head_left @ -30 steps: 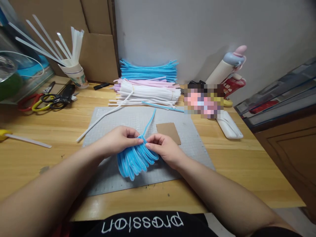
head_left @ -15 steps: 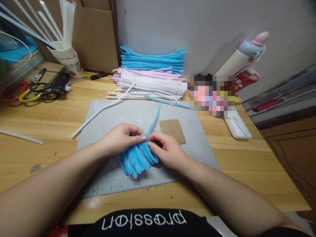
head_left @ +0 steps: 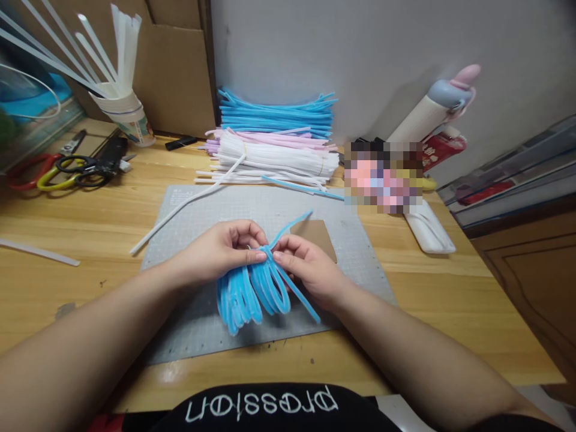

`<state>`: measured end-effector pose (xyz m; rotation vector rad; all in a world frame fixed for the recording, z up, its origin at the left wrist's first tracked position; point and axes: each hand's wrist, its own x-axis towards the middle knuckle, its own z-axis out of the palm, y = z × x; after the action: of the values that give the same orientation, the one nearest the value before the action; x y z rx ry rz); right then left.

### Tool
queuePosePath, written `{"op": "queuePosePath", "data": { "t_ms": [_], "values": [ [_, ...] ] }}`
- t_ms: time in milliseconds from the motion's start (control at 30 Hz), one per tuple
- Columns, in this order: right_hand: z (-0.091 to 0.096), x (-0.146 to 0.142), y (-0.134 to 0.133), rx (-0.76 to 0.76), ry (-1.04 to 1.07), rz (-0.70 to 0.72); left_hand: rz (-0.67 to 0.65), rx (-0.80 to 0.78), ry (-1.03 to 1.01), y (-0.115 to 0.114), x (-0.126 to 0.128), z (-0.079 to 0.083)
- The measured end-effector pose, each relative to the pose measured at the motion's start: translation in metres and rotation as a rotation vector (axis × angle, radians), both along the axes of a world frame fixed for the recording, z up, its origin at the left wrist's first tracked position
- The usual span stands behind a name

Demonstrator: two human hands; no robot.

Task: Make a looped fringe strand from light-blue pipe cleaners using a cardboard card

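Observation:
A bunch of looped blue pipe cleaners (head_left: 238, 297) hangs from my fingers over the grey cutting mat (head_left: 180, 324). My left hand (head_left: 236, 243) is closed, thumb and fingers pinching the gathered top of the loops. On the other side of that gathered point, my right hand (head_left: 308, 264) pinches the same blue bunch close to the left thumb. One loose end sticks up and to the right past the fingers, and another straight end points down to the right below my right hand. A brown cardboard square (head_left: 321, 237) lies on the mat, partly behind my right hand.
Bundles of blue (head_left: 276, 114), pink and white pipe cleaners (head_left: 279, 159) lie along the wall. A bent white stem (head_left: 166, 219) crosses the mat's left edge. Scissors (head_left: 85, 168) and a cup of white sticks (head_left: 130, 123) stand left; a bottle (head_left: 418, 117) and white pouch (head_left: 429, 228) are right.
The upper loose end has swung right, and a lower end now shows below my right hand. The loops have parted into two groups. Both hands remain at the gathered top.

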<state>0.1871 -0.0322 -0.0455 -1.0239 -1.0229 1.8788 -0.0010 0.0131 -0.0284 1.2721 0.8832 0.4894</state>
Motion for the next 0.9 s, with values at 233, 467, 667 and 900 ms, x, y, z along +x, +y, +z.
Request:
{"op": "queuePosePath", "data": {
  "t_ms": [233, 467, 667, 900],
  "values": [
    [-0.0001, -0.0015, -0.0001, -0.011, -0.007, -0.021, -0.051, -0.032, 0.027, 0.0007, -0.0008, 0.0013],
    [-0.0023, 0.0003, 0.0005, 0.140, -0.149, 0.013, -0.064, -0.255, -0.032, 0.0007, -0.0023, 0.0052],
    [-0.0015, 0.0020, -0.0027, 0.496, -0.301, 0.015, -0.056, -0.370, -0.037, -0.0011, -0.0042, 0.0053],
    [-0.0019, 0.0017, -0.0045, 0.561, -0.318, 0.064, -0.117, -0.366, 0.027, -0.0005, -0.0074, 0.0022]
  ]
}}
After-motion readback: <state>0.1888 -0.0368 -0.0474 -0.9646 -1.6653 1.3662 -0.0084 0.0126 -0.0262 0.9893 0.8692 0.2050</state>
